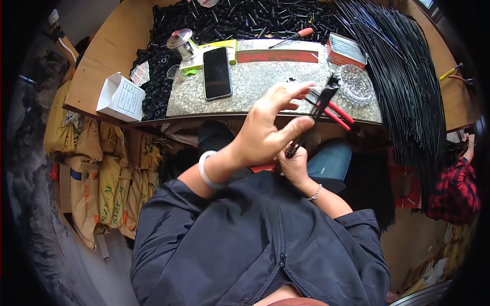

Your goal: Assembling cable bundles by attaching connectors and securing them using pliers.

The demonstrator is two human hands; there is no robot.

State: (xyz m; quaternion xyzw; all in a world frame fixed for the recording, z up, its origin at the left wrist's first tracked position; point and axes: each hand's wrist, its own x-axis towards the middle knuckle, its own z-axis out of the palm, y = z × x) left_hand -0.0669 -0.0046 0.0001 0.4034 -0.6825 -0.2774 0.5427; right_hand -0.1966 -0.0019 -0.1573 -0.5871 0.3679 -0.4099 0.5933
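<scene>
Head view: both hands met over the lap, just below the edge of the speckled grey stone slab [255,86].

From the left, the left hand [268,130], a pale bangle on its wrist, was raised with fingers spread, its forefinger and thumb pinched on a thin black rod [306,133]. That rod's long axis ran diagonally, from low beside the right hand [295,166] up and rightward to the red-handled black pliers [332,104] on the slab. The right hand, closed round the rod's lower end, lay nearer the body.
</scene>
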